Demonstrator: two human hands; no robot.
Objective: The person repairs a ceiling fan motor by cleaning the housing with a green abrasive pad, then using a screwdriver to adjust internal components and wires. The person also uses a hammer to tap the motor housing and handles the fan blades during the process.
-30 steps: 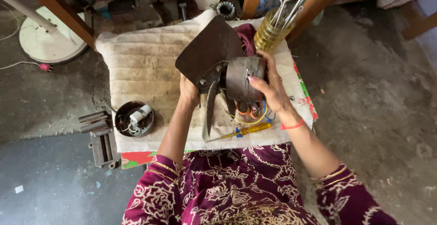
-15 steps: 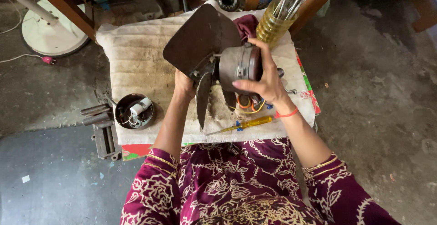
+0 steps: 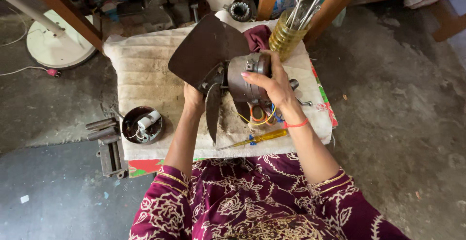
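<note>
So I'm looking down at a low table [image 3: 145, 75] covered in a grubby whitish cloth, and there isn't much free room on it. The back edge is crowded: a yellowish jar of tools [image 3: 286, 38] is sitting right behind the right hand [image 3: 272, 82], with a maroon rag [image 3: 257, 37] beside it and wooden legs rising behind. The cloth's left half is the only open patch, bare apart from a dark round cap with wires [image 3: 141, 124] sitting at the front left corner. A metal vise [image 3: 109, 145] is lying just off that corner on the floor. The front edge is running right against the person's lap, with a yellow-handled screwdriver [image 3: 255, 138] lying along it.

The fan motor [image 3: 245, 77] is being held up over the middle of the table, between both hands. The right hand is wrapping over its grey round housing from the right side, fingers curled around the top, thumb facing me. The left hand [image 3: 194, 99] is tucked underneath by the hub, gripping there; I can't make out its fingers properly.

The motor's long axis is running roughly left-right, with the brown fan blades [image 3: 206, 50] at the left end, one broad blade sticking up and back, a thinner one hanging down toward the lap. Coloured wires [image 3: 259, 116] are dangling below the housing.
</note>
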